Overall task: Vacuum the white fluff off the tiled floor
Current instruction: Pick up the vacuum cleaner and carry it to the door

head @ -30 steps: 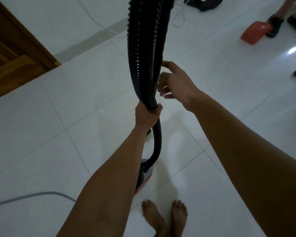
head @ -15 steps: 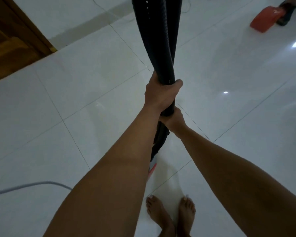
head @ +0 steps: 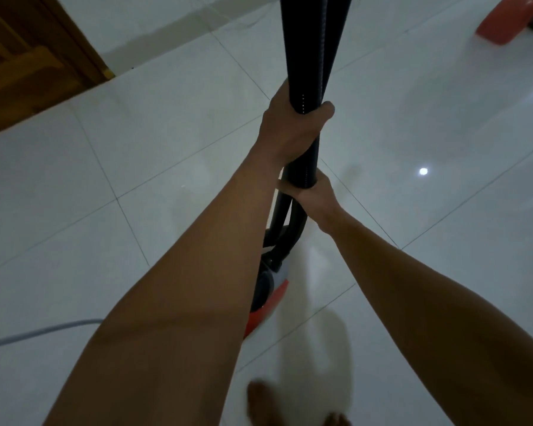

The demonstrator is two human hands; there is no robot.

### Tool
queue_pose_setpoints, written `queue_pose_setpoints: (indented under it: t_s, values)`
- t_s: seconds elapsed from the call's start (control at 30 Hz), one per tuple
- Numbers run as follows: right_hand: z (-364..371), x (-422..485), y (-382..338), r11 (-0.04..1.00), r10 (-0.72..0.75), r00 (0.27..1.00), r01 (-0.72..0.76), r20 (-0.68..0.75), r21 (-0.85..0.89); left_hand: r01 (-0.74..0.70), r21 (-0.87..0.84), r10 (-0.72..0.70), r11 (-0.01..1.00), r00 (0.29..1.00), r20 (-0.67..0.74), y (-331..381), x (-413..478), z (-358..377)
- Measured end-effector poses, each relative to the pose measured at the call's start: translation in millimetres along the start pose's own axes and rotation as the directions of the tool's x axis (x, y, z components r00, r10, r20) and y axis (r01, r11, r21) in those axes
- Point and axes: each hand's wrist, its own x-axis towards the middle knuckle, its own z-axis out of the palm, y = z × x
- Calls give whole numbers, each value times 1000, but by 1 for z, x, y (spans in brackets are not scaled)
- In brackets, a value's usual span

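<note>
Hands both on the hose. Left hand (head: 291,130) clenched round the black ribbed hose (head: 313,56), thumb wrapped across the front; it holds two runs of hose bunched together. Right hand (head: 316,195) just below it, also wrapped round the hose; cannot tell whether the two hands touch.

Hose long axis: near vertical in view, rising from the vacuum body (head: 266,299) by the feet (head: 260,401), through both hands and out past the top edge. Right hand is nearer the body, left hand nearer the free end. Nozzle end not in view.

Fluff: none visible on the tiled floor (head: 166,167). Light is dim with glare, so small tufts could be missed. Judgement: hose is being gathered, suction not yet on the floor. The next move turns on bringing the free end down from above the left hand.

Outward: grey cable (head: 43,329) on the floor at left, wooden door (head: 28,66) upper left, red object (head: 505,26) upper right, well apart from the hands.

Versus earlier: one second ago the right hand was off the hose, fingers loose beside it. Half a second ago it had closed below the left. Grip order unchanged since. Feet now blurred, low in view
</note>
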Motion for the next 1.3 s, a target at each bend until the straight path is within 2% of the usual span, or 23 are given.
queue_pose_setpoints:
  t_s: [0.07,0.17,0.27,0.43,0.6,0.87,1.0,1.1,1.3]
  values:
    - [8,4,18,999,-30,998,30,-47,-20,-36,-22,35,999,999,-17,-10,-3,2]
    - [17,17,28,987,-153,976,143,-153,-72,-61,-70,60,996,998,-19,-38,-4,1]
    - [21,27,36,966,-250,956,237,-155,-100,-107,-52,108,993,994,14,-68,-2,1]
    - [23,26,81,980,-198,980,198,6,-29,-197,-129,191,972,980,-63,-78,-2,3]
    - [36,38,99,951,-308,940,308,-146,-23,-287,-175,266,942,954,-138,-109,-2,16]
    - [50,45,106,930,-368,895,359,-251,-80,-280,-110,275,954,959,-63,-134,-23,12]
    - [59,36,102,925,-381,884,370,-270,-91,-195,-41,195,980,981,-4,-170,-50,7]
    - [68,27,98,918,-397,865,377,-306,-126,-64,116,62,991,998,21,-223,-83,-11]
    - [80,15,96,919,-392,860,348,-328,-185,210,381,-233,901,972,15,-358,-172,-61]
